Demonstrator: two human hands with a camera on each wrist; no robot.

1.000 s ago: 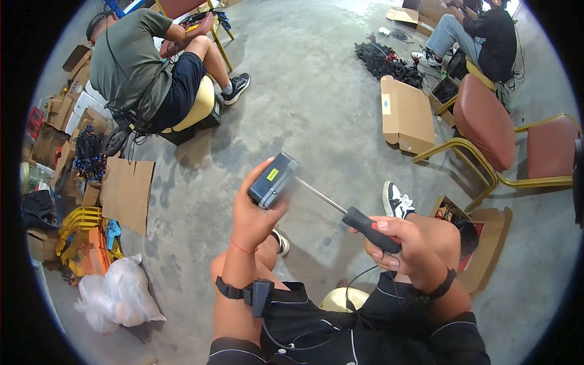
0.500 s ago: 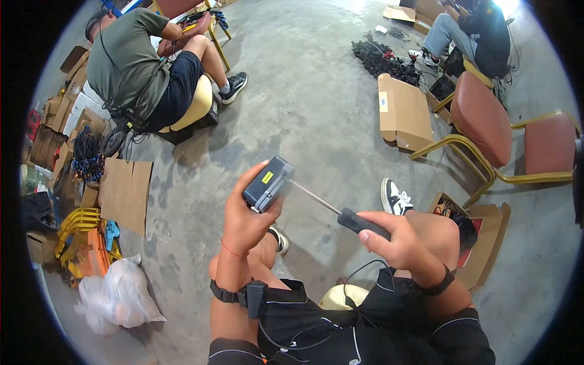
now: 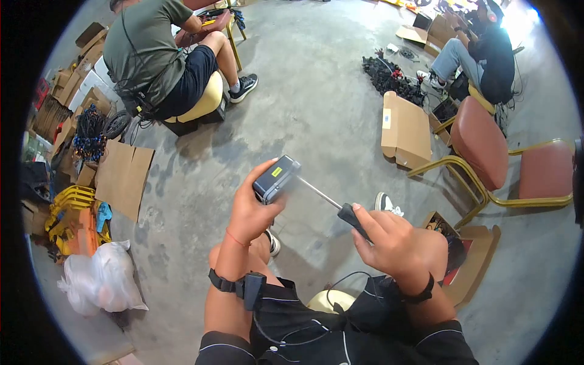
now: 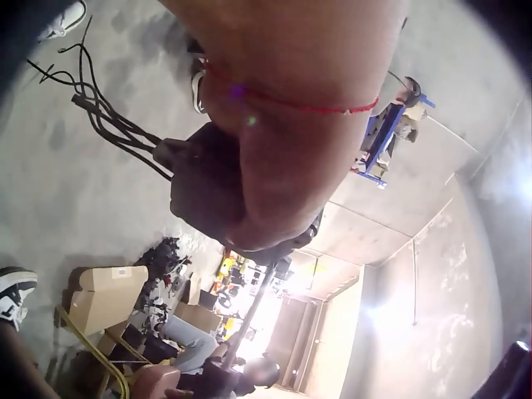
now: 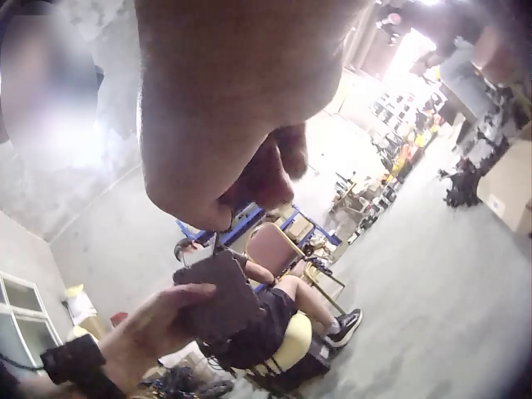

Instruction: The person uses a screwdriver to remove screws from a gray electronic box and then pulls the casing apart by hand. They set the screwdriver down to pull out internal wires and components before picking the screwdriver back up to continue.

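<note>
My left hand (image 3: 252,210) holds a dark boxy device (image 3: 277,177) with a yellow label on its upper face. Thumb and fingers grip it from opposite sides. Several black cables (image 4: 120,133) trail from the device (image 4: 204,187) in the left wrist view. In my right hand (image 3: 389,240) is a screwdriver, gripped by its black handle (image 3: 350,218), most of which the fingers cover. Its metal shaft (image 3: 320,193) slants up and left, and the tip meets the device's right side, where the picture blurs. The right wrist view shows the device (image 5: 218,298) below that hand.
A seated person (image 3: 149,55) works at the upper left, another (image 3: 486,61) at the upper right. Red-brown chairs (image 3: 480,143) and an open carton (image 3: 404,131) stand to the right. On the left lie flat cardboard (image 3: 125,176), white plastic bags (image 3: 106,277) and orange-yellow parts (image 3: 82,222).
My right hand has rolled over on the screwdriver handle, its back now facing up and covering more of the handle. The screwdriver tip stays at the device. The head view has shifted slightly.
</note>
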